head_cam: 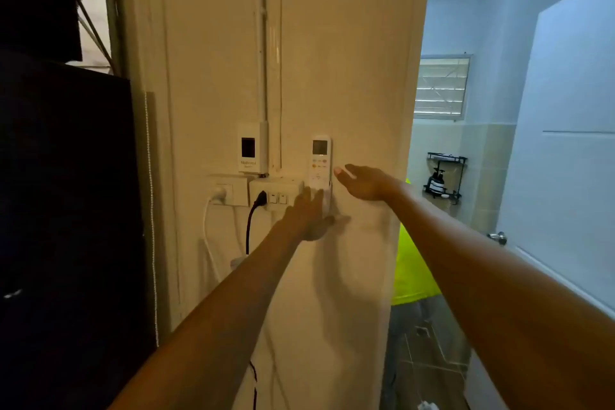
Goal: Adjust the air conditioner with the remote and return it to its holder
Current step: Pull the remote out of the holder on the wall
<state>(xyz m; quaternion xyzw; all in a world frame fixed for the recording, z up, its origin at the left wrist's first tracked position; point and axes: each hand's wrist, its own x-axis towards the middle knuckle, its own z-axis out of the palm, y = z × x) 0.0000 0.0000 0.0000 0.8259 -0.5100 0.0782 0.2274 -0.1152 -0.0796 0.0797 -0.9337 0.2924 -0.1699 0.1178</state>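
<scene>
A white air-conditioner remote [320, 160] stands upright in its holder [328, 200] on the cream wall, with its small screen at the top. My left hand [307, 215] reaches up just below the remote, fingers spread, and covers the lower part of the holder. Whether it touches the holder I cannot tell. My right hand [364, 183] hovers flat to the right of the remote, fingers apart, thumb tip close to the remote's side. Neither hand holds anything.
Left of the remote are a white switch box [252, 151], a socket with a white plug [223, 193] and a switch plate with a black plug and cable [259, 200]. A dark cabinet [66, 210] fills the left. An open door [565, 143] and tiled bathroom lie to the right.
</scene>
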